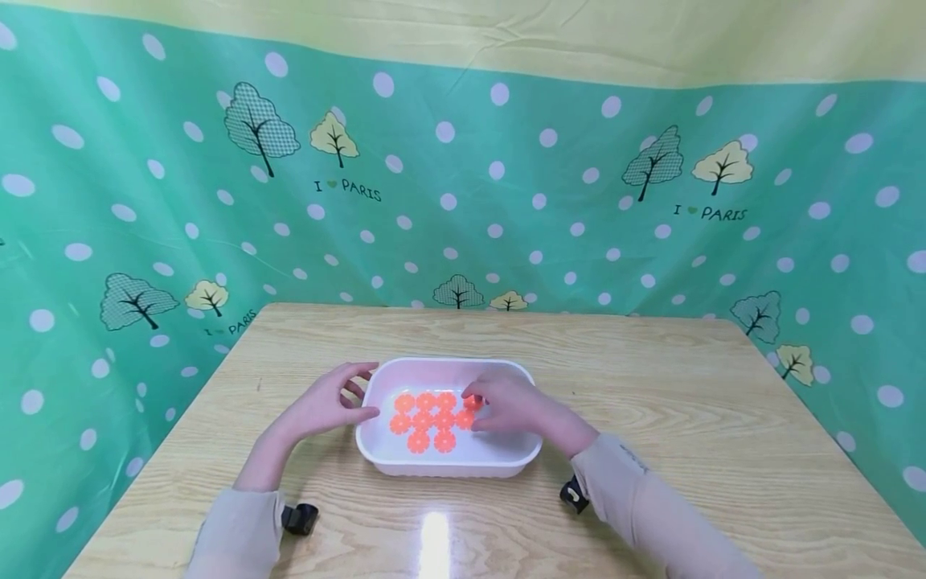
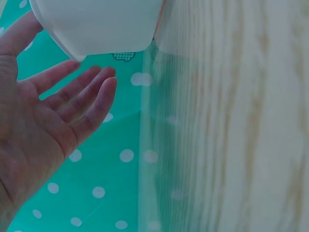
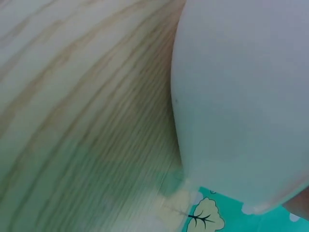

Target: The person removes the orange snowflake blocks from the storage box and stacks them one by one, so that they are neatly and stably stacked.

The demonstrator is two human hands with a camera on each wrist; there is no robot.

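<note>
A white plastic basin [image 1: 450,468] with rounded corners stands on the table. Several orange flower-shaped pieces [image 1: 423,420] lie close together on its floor, edge to edge in rows. My left hand [image 1: 325,404] is at the basin's left end, thumb and forefinger by the rim; in the left wrist view its fingers [image 2: 91,96] are spread and loosely bent. Over the basin's right side, my right hand [image 1: 512,404] reaches in with bent fingers and thumb around an orange flower-shaped piece [image 1: 473,403], partly covered by the fingers. The right wrist view shows mostly the basin's outer wall [image 3: 236,106].
The wooden table [image 1: 651,386] extends to both sides of the basin. Behind it hangs a green dotted cloth [image 1: 506,217] with printed trees. Black wrist straps or mounts [image 1: 300,519] sit at both sleeves.
</note>
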